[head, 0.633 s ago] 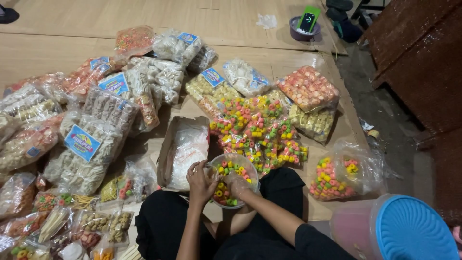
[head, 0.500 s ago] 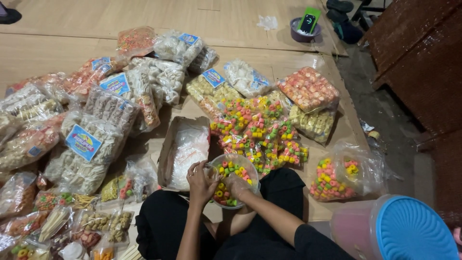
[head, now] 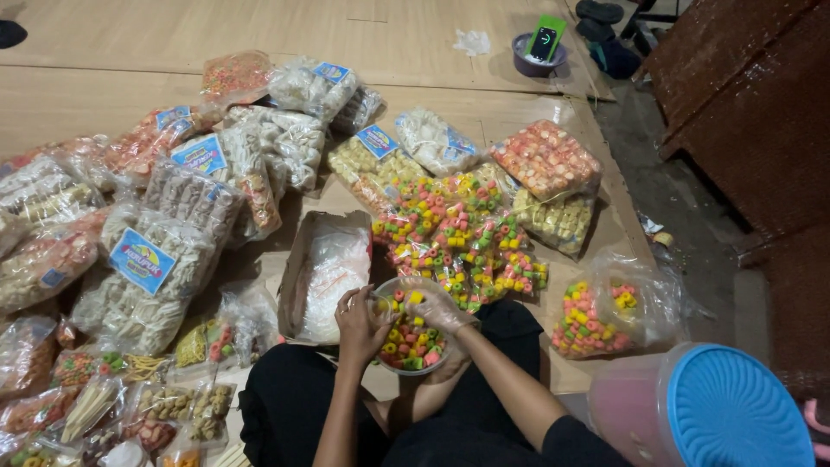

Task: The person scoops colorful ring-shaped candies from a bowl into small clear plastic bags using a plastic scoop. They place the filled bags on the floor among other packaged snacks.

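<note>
I sit on the floor with a clear round tub point(head: 411, 363) of coloured ring-shaped snacks in my lap. My left hand point(head: 357, 323) grips the tub's left rim, where a small clear bag seems pinched, though I cannot tell for sure. My right hand point(head: 441, 310), inside a thin clear plastic glove, hovers over the tub's top with fingers curled, holding a few snack pieces. Just beyond the tub lies a pile of small filled bags of the same coloured rings point(head: 458, 233).
A cardboard box of empty clear bags point(head: 327, 270) lies left of the tub. Many packs of crackers point(head: 147, 259) spread across the left. A half-full big bag of rings point(head: 605, 313) and a pink container with blue lid point(head: 735, 415) sit right. A phone in a small pot point(head: 540, 47) stands far back.
My right hand has lifted out of the tub and moved up and right over its rim. The left hand stays at the rim. The camera shifted slightly.
</note>
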